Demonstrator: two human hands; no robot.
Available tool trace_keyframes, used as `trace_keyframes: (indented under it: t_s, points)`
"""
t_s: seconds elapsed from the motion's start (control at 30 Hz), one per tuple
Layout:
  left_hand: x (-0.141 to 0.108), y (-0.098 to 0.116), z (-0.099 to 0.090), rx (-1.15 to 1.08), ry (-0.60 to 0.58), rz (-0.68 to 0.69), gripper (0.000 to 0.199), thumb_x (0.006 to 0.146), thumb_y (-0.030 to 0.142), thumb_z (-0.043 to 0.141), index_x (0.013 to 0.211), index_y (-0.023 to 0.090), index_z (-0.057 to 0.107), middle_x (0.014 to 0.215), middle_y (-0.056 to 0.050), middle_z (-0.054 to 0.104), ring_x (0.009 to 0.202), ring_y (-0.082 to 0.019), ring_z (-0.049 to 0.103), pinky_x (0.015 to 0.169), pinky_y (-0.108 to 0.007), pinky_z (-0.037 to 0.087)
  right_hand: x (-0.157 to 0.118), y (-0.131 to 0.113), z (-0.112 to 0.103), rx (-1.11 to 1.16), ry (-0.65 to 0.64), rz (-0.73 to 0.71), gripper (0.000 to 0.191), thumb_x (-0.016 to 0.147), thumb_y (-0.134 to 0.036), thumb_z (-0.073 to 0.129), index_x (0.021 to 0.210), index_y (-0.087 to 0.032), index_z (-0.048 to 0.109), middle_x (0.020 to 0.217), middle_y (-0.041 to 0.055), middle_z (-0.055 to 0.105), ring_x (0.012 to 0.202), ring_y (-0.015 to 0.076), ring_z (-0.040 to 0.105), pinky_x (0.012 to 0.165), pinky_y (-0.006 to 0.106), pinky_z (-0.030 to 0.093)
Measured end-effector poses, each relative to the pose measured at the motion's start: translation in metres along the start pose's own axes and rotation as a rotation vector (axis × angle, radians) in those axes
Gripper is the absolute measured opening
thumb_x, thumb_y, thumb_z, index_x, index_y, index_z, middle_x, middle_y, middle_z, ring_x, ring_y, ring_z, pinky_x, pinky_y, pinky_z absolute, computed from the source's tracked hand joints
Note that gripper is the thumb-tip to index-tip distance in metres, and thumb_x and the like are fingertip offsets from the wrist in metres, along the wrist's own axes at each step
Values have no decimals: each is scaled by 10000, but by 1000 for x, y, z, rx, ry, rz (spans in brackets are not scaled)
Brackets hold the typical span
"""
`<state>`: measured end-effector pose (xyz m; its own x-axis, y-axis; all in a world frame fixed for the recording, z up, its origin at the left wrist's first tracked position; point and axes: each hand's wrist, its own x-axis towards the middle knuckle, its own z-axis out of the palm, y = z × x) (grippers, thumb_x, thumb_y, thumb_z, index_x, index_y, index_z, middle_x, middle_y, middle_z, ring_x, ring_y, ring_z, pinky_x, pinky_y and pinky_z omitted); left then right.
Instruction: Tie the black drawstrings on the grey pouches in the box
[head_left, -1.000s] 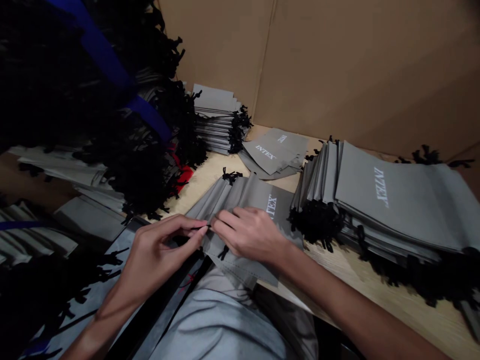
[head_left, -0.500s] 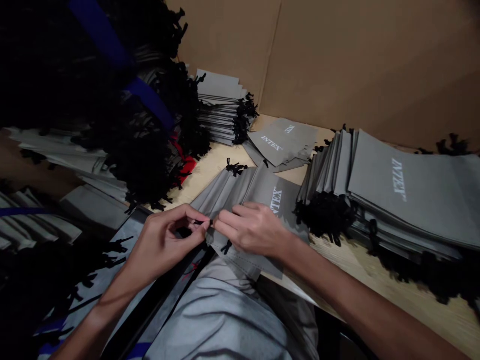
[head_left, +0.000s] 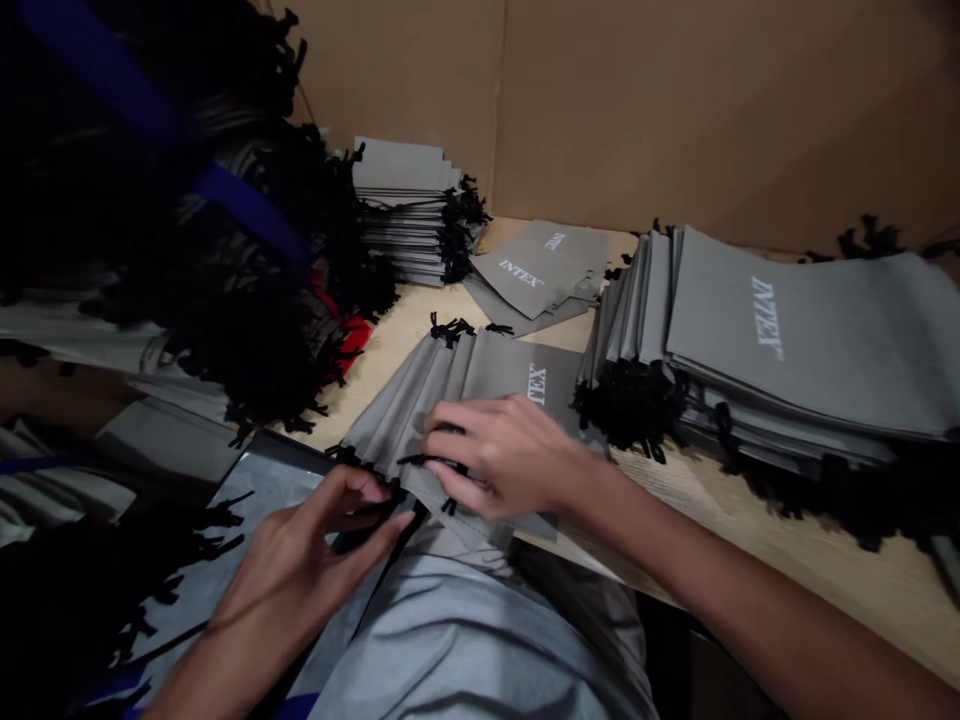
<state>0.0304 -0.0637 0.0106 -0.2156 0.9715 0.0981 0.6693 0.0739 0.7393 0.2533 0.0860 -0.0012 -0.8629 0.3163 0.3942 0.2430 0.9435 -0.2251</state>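
Note:
Several grey INTEX pouches (head_left: 442,385) with black cords lie fanned out at the table's front edge. My left hand (head_left: 341,540) is at their lower left corner, beside the black cord ends, with its thumb and index finger apart. My right hand (head_left: 499,455) rests over the top pouch with its fingers bent. A black cord (head_left: 427,460) runs between the thumb and fingers of my right hand. Part of the white lettering shows above that hand.
A thick stack of grey pouches (head_left: 787,345) stands at the right, a smaller stack (head_left: 409,235) at the back. Loose grey pieces (head_left: 536,270) lie between them. Bundles with a blue strap (head_left: 244,205) fill the left. A cardboard wall (head_left: 675,110) closes the back.
My left thumb and index finger have parted and moved down and left, away from my right hand. The fanned pouches show more of their left side. The whole view has shifted slightly.

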Motion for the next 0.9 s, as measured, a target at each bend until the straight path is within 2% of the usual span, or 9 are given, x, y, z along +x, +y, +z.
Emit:
trace_keyframes:
  t_s: [0.07,0.1,0.23,0.3,0.4,0.57,0.73,0.8,0.9]
  points:
    - [1,-5,9,-113,19,-69,284,829,467,919,932,272,740,838,4,808,795,-220,841,620,-195,645,-1,0,1,44,-17,29,202,1047,-312,583,1076,-231,766,1147,22,749,775,151,616,556,324,262]
    - [4,-6,10,-189,-16,-123,296,833,475,920,924,261,738,830,0,800,819,-222,843,677,-213,670,-1,0,2,72,-8,44,203,1030,-296,588,1092,-234,771,1170,22,752,771,149,619,558,321,278]
    - [14,-6,3,-515,-209,-375,357,836,527,926,959,222,789,831,-41,831,790,-260,859,765,-341,738,-2,1,-2,180,121,95,284,1035,-253,541,1211,-239,762,1265,42,748,816,149,657,621,294,390]
    - [16,-4,-2,-600,-210,-457,360,842,522,929,1007,222,816,858,-52,850,830,-282,871,794,-364,747,-3,1,-4,206,167,104,296,1045,-245,523,1223,-238,758,1261,46,747,813,144,660,638,284,412]
    - [14,-2,-4,-675,-186,-507,336,827,470,959,1029,227,847,836,-48,856,858,-279,875,815,-338,742,-4,-1,-3,217,174,103,267,1027,-224,540,1170,-234,765,1217,43,750,776,133,650,616,278,404]
    - [15,1,-5,-778,-221,-493,317,805,465,976,1005,237,885,827,-59,865,828,-261,872,757,-276,729,-4,-7,0,245,152,118,225,1020,-211,583,1135,-243,773,1131,24,757,762,127,657,605,272,393]
    - [15,-3,-6,-746,-236,-477,292,876,488,899,1035,244,875,843,-61,864,842,-270,869,769,-308,731,-4,-8,3,278,124,122,226,1019,-190,585,1118,-234,783,1106,16,761,782,131,674,644,268,417]
    - [11,-6,-3,-613,-201,-392,274,893,474,886,1049,251,852,830,-42,848,802,-247,856,749,-294,722,-4,-7,5,274,115,129,224,1016,-193,586,1111,-236,785,1092,14,763,754,128,660,623,271,394]
    - [0,-9,3,-246,-71,-101,192,921,410,868,1054,282,815,904,-16,845,802,-209,833,710,-235,683,-4,-7,6,257,91,139,210,1005,-182,596,1082,-232,784,1069,5,759,728,121,646,610,280,376]
